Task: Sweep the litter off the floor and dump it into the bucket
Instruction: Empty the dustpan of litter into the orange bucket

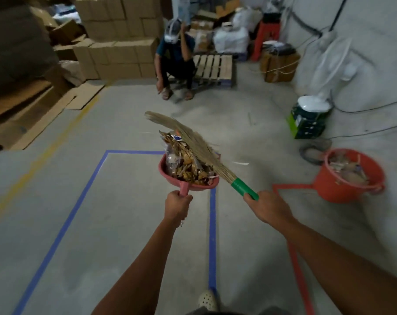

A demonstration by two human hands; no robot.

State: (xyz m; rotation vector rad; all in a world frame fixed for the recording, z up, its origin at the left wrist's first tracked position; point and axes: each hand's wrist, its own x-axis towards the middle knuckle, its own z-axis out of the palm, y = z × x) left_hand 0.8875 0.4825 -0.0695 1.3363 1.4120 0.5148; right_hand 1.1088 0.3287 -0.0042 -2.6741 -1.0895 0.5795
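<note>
Loaded dustpan on its way to the bucket, broom pinning the heap

The left hand [178,204] is clenched round the handle of the red dustpan [168,176] and the right hand [269,209] is wrapped round the green grip of the grass broom [193,137]. The bristles lie across the piled litter [186,162], and the pan hangs above the blue tape line [212,223] on the floor [102,223]. The orange bucket [329,187] stands further right, at the corner of the red tape outline [293,185], already part full. My advice: keep the pan level and the bristles pressed down, swing right, bring the pan's lip over the rim before tipping, then rake the load out slowly. Beyond, a person [174,62] squats by a pallet [213,67] before stacked cardboard boxes [118,53]
</note>
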